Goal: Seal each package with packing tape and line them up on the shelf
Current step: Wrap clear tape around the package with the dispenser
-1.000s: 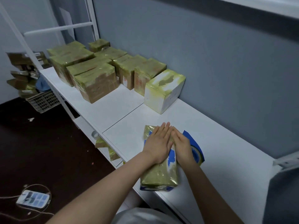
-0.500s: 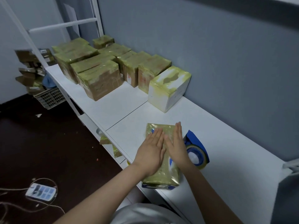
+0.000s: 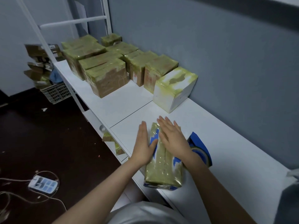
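Observation:
A blue package (image 3: pixel 163 168) wrapped in yellowish tape lies at the front edge of the white shelf (image 3: pixel 226 152). My left hand (image 3: pixel 143 145) lies flat with straight fingers along its left side. My right hand (image 3: pixel 172 138) presses flat on its top. A roll of tape in a blue dispenser (image 3: pixel 201 150) sits just right of the package, partly hidden by my right wrist. A white taped box (image 3: pixel 174 89) ends a line of several brown taped boxes (image 3: pixel 106 80) along the wall.
The grey wall (image 3: pixel 226 54) backs the shelf. A white ladder frame (image 3: pixel 48 46) rises at the left. On the dark floor sit a crate (image 3: pixel 56 92) of cardboard and a power strip (image 3: pixel 42 184) with cables. A lower shelf (image 3: pixel 111 143) holds taped scraps.
My hands, side by side on top of the package before, have spread apart: the left has slid to its left side, the right toward its right. The camera came closer.

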